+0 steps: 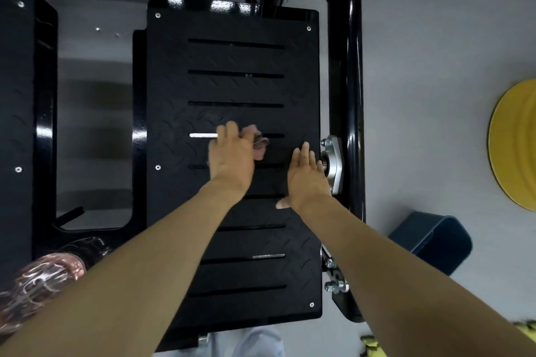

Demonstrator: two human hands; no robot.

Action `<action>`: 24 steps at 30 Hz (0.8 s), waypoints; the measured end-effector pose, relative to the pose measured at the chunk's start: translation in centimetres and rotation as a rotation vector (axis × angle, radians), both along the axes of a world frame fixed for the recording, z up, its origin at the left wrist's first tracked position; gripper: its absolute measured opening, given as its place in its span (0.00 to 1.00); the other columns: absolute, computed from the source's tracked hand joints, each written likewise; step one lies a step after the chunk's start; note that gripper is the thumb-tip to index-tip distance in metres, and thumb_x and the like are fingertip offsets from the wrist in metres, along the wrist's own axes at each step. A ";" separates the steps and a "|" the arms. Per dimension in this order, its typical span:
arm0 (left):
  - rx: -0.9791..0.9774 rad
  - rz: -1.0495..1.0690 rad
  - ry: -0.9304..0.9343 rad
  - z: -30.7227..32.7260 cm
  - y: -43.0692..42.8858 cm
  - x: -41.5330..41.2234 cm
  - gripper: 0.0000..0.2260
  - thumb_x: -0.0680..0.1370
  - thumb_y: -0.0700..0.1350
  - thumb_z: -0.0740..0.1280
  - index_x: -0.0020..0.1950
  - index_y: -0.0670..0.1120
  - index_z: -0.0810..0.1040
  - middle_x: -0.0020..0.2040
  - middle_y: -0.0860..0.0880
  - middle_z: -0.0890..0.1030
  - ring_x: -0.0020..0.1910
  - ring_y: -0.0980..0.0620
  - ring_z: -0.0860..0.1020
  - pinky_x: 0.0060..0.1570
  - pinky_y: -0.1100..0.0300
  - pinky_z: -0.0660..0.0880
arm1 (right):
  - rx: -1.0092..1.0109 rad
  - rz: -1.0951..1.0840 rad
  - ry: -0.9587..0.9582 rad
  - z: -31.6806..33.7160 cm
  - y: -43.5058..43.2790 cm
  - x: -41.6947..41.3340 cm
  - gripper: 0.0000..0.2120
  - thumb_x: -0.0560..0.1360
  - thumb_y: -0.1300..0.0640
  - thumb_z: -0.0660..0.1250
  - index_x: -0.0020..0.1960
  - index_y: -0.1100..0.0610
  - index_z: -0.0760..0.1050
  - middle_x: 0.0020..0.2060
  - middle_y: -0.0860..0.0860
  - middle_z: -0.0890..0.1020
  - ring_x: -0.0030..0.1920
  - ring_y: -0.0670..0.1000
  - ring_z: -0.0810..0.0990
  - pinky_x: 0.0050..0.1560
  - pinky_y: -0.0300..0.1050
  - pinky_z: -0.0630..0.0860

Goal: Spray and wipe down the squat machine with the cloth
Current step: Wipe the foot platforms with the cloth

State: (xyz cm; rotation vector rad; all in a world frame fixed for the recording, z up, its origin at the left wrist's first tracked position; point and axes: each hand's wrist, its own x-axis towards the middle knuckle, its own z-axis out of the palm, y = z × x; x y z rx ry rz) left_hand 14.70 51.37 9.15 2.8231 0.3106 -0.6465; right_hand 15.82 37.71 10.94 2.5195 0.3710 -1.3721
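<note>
The squat machine's black foot plate, ribbed with several slots, fills the middle of the view. My left hand lies near its centre and holds a small pinkish cloth against the plate; most of the cloth is hidden under the fingers. My right hand rests flat on the plate near its right edge, fingers straight and thumb spread, holding nothing. No spray bottle is in view.
A second black plate stands at the left across a gap. The black frame tube with a silver bearing mount runs along the right. A yellow weight disc and a dark blue bin sit on the grey floor.
</note>
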 end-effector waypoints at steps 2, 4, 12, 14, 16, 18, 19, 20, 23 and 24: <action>-0.083 -0.090 -0.002 0.0 -1.8 1.3 0.27 0.76 0.39 0.64 0.74 0.49 0.61 0.63 0.43 0.65 0.62 0.43 0.65 0.60 0.51 0.69 | -0.014 -0.019 -0.011 0.0 0.4 -0.1 0.59 0.69 0.42 0.73 0.75 0.67 0.33 0.74 0.65 0.34 0.77 0.61 0.40 0.77 0.54 0.45; -0.114 -0.158 0.017 0.1 -2.9 2.5 0.26 0.78 0.42 0.64 0.75 0.48 0.61 0.65 0.42 0.63 0.64 0.43 0.63 0.62 0.50 0.67 | -0.024 -0.035 -0.012 -0.1 0.9 0.1 0.58 0.70 0.42 0.72 0.75 0.67 0.34 0.74 0.65 0.34 0.77 0.61 0.40 0.76 0.54 0.45; -0.084 -0.054 0.021 -0.3 2.1 0.7 0.27 0.78 0.38 0.61 0.75 0.53 0.62 0.63 0.43 0.64 0.62 0.42 0.64 0.60 0.50 0.68 | -0.018 -0.069 0.003 0.2 0.9 0.4 0.56 0.71 0.42 0.71 0.76 0.66 0.34 0.75 0.64 0.35 0.77 0.60 0.42 0.76 0.53 0.46; -0.048 0.044 0.034 -0.3 5.4 -0.8 0.28 0.77 0.36 0.61 0.75 0.54 0.63 0.61 0.43 0.65 0.61 0.43 0.65 0.59 0.51 0.68 | 0.015 -0.082 -0.005 0.3 0.7 0.5 0.55 0.72 0.42 0.70 0.76 0.66 0.35 0.75 0.63 0.36 0.77 0.60 0.43 0.77 0.53 0.47; -0.019 0.116 0.021 -0.3 8.5 -2.0 0.29 0.75 0.35 0.63 0.74 0.54 0.65 0.59 0.43 0.66 0.59 0.42 0.65 0.58 0.50 0.69 | 0.053 -0.116 -0.005 0.4 0.5 0.5 0.52 0.73 0.42 0.69 0.76 0.65 0.36 0.75 0.62 0.36 0.77 0.59 0.43 0.77 0.52 0.48; -0.009 0.164 0.001 -0.3 10.4 -2.8 0.29 0.75 0.34 0.64 0.73 0.54 0.68 0.57 0.42 0.67 0.57 0.41 0.66 0.55 0.50 0.69 | 0.095 -0.153 0.005 0.5 0.3 0.5 0.50 0.75 0.43 0.67 0.77 0.63 0.36 0.76 0.59 0.35 0.77 0.58 0.43 0.77 0.51 0.49; -0.001 0.178 0.001 -0.3 10.5 -2.8 0.28 0.75 0.34 0.63 0.73 0.53 0.68 0.57 0.42 0.67 0.57 0.41 0.66 0.54 0.50 0.69 | 0.110 -0.167 0.010 0.5 0.2 0.5 0.49 0.75 0.43 0.67 0.77 0.62 0.37 0.76 0.58 0.35 0.77 0.57 0.43 0.77 0.51 0.50; 0.006 0.203 0.003 -0.3 10.1 -2.9 0.27 0.75 0.34 0.63 0.73 0.52 0.69 0.57 0.42 0.67 0.57 0.41 0.66 0.54 0.50 0.69 | 0.116 -0.176 0.011 0.5 0.0 0.4 0.48 0.75 0.44 0.66 0.77 0.62 0.37 0.76 0.57 0.35 0.77 0.57 0.43 0.77 0.51 0.51; 0.013 0.315 -0.002 -0.1 7.1 -2.6 0.27 0.76 0.34 0.61 0.74 0.50 0.66 0.59 0.42 0.68 0.58 0.42 0.66 0.53 0.51 0.69 | 0.114 -0.167 -0.014 0.3 -0.1 0.1 0.47 0.76 0.43 0.66 0.77 0.61 0.37 0.76 0.56 0.35 0.77 0.57 0.44 0.76 0.50 0.53; 0.002 0.298 -0.008 -0.2 6.0 -2.5 0.27 0.76 0.34 0.61 0.74 0.49 0.63 0.60 0.42 0.67 0.59 0.42 0.66 0.55 0.51 0.69 | 0.111 -0.158 -0.023 0.3 0.0 0.1 0.47 0.76 0.44 0.66 0.77 0.61 0.37 0.76 0.56 0.35 0.77 0.57 0.44 0.76 0.51 0.53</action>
